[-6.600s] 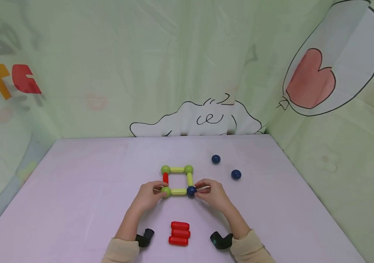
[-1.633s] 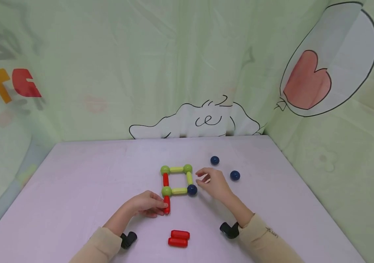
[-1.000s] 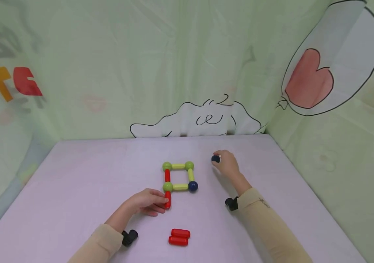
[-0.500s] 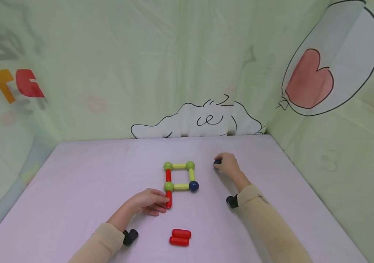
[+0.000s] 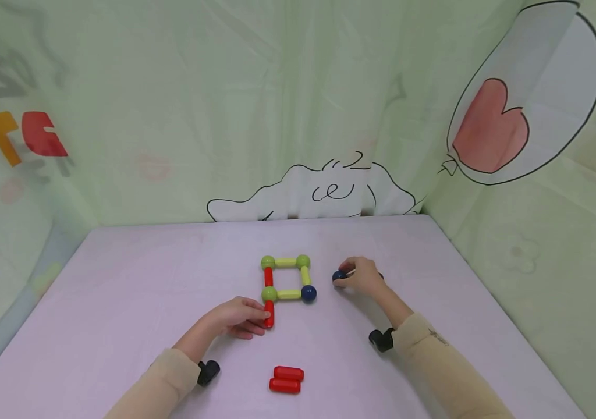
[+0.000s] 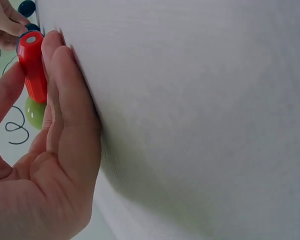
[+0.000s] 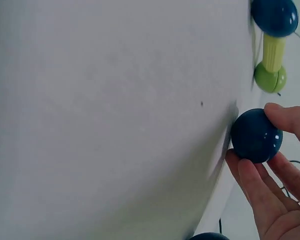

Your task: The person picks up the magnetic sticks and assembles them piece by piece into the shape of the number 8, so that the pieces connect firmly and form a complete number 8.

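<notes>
My left hand (image 5: 239,317) pinches a red rod (image 5: 269,315) between thumb and fingers. That rod's far end meets a green ball (image 5: 269,294), the near left corner of a square of balls and rods. Two more green balls and one dark blue ball (image 5: 308,293) form the other corners, joined by yellow rods (image 5: 289,294) and a red one (image 5: 269,277) on the left side. To the right of the square, my right hand (image 5: 362,276) pinches a loose dark blue ball (image 7: 256,135) just at the table surface. Behind that hand another blue ball (image 5: 380,276) is mostly hidden.
Two loose red rods (image 5: 286,379) lie side by side near the front of the pale table (image 5: 120,279). Each wrist carries a black camera (image 5: 382,340). Printed cloth walls (image 5: 251,116) stand behind and beside the table.
A red rod left the front group and now joins the near left green ball, held by my left hand. My right hand took the far blue ball and brought it nearer.
</notes>
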`<action>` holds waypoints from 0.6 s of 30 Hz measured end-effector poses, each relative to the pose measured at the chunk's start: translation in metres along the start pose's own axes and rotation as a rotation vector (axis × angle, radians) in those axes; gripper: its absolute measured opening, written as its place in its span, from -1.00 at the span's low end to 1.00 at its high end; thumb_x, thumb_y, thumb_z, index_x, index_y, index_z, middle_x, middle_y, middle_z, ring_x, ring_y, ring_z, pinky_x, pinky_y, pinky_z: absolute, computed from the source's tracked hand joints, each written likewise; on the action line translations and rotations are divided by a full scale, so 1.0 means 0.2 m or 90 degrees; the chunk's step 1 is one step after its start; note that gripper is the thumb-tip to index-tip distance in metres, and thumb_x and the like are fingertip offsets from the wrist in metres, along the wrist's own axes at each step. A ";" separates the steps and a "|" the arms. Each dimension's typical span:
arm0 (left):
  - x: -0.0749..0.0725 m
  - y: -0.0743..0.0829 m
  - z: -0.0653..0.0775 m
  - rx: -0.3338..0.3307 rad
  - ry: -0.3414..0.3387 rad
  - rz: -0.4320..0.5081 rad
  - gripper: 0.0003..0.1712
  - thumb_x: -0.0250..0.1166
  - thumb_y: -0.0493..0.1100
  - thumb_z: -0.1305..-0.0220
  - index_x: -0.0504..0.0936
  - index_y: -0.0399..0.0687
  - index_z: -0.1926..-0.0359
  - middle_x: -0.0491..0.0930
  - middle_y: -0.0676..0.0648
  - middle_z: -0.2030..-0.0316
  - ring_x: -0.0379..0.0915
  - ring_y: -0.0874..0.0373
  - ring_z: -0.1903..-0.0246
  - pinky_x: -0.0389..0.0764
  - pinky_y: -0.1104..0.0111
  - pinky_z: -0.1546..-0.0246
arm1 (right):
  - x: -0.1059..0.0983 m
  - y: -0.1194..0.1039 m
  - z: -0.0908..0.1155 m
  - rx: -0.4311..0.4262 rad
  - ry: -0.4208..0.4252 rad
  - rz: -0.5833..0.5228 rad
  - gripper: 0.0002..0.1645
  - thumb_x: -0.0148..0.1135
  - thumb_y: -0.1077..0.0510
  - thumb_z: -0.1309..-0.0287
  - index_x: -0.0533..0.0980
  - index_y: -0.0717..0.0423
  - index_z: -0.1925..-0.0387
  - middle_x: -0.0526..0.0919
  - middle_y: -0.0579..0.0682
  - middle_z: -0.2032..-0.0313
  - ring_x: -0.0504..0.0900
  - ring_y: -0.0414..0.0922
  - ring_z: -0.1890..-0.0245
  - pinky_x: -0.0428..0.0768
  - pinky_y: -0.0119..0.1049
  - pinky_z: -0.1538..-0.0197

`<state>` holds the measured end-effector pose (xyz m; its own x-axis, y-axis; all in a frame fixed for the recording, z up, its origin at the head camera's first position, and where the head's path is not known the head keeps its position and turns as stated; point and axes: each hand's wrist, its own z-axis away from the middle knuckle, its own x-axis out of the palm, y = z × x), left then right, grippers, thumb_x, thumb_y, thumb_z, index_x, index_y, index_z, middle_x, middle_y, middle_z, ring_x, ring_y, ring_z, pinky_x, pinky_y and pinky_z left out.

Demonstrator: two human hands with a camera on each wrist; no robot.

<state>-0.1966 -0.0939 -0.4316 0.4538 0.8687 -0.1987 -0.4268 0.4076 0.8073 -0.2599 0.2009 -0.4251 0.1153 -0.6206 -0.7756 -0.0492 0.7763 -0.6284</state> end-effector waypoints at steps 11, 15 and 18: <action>-0.01 -0.02 -0.03 0.004 0.005 -0.013 -0.66 0.26 -0.07 -0.17 0.52 -0.22 0.14 0.62 -0.06 0.41 0.59 0.18 0.47 0.57 0.38 0.40 | 0.06 -0.09 0.16 -0.005 -0.058 -0.011 -0.67 0.49 0.19 0.26 0.57 0.16 0.36 0.58 -0.05 0.41 0.53 -0.15 0.37 0.52 -0.30 0.32; 0.00 -0.02 -0.02 -0.001 0.015 -0.023 -0.67 0.26 -0.06 -0.17 0.55 -0.22 0.17 0.61 -0.05 0.43 0.58 0.19 0.48 0.57 0.38 0.39 | 0.10 -0.14 0.22 -0.015 -0.096 -0.029 -0.68 0.51 0.21 0.29 0.57 0.14 0.39 0.56 -0.08 0.44 0.50 -0.18 0.41 0.51 -0.33 0.35; 0.00 -0.02 -0.02 -0.003 0.018 -0.027 -0.68 0.26 -0.04 -0.17 0.58 -0.22 0.20 0.62 -0.04 0.44 0.58 0.20 0.48 0.57 0.38 0.39 | 0.12 -0.17 0.26 -0.028 -0.124 -0.048 -0.68 0.51 0.22 0.28 0.57 0.15 0.39 0.55 -0.09 0.46 0.50 -0.19 0.44 0.52 -0.35 0.35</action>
<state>-0.1977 -0.0935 -0.4362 0.4488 0.8583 -0.2487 -0.4109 0.4453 0.7955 -0.2047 0.1647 -0.4200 0.3101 -0.6400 -0.7030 -0.0766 0.7203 -0.6895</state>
